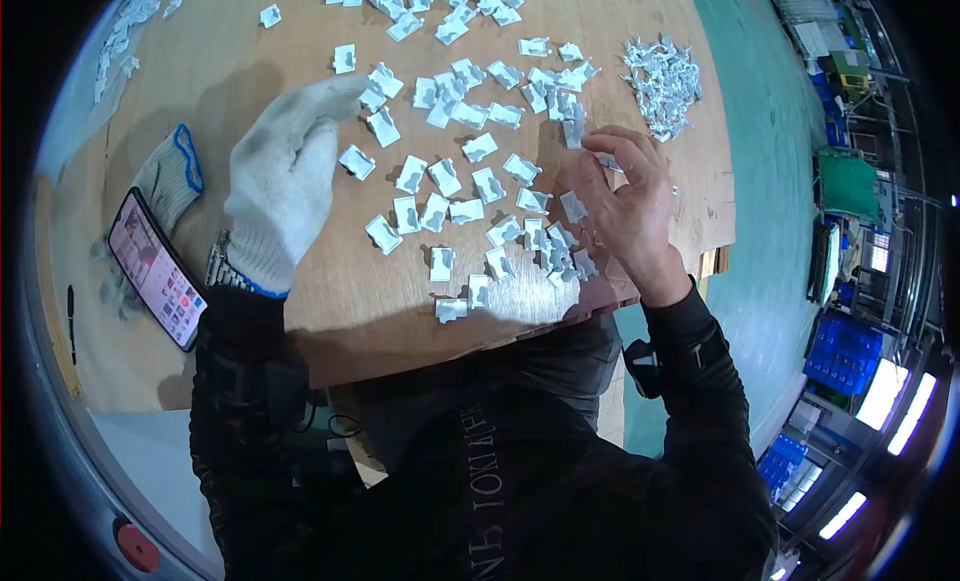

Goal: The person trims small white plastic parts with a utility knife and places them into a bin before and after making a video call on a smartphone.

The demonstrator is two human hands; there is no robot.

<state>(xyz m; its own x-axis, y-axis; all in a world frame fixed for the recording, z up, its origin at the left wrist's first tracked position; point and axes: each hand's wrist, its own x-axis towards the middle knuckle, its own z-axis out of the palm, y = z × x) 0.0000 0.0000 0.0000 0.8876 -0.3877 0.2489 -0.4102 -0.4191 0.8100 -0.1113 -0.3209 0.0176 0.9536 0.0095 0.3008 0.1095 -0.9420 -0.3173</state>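
My left hand (285, 176), in a white knit glove, reaches over the table from the left with its fingers stretched out. Its fingertips touch or nearly touch a small white rectangular part (382, 82) among many similar ones. My bare right hand (635, 199) hovers at the right side of these parts, thumb and fingers curled together. Between them shows a small silvery piece (609, 164), too small to make out fully. Just left of that hand lies another white part (573, 207). Several more white parts (488, 186) are spread between my hands, some overlapping.
A heap of small silvery metal pieces (663, 86) lies at the wooden table's (340, 331) right edge. At left, a phone (157, 269) with a lit screen rests by a spare glove (172, 179) and a black pen-like stick (71, 324). Green floor (770, 231) lies beyond the table.
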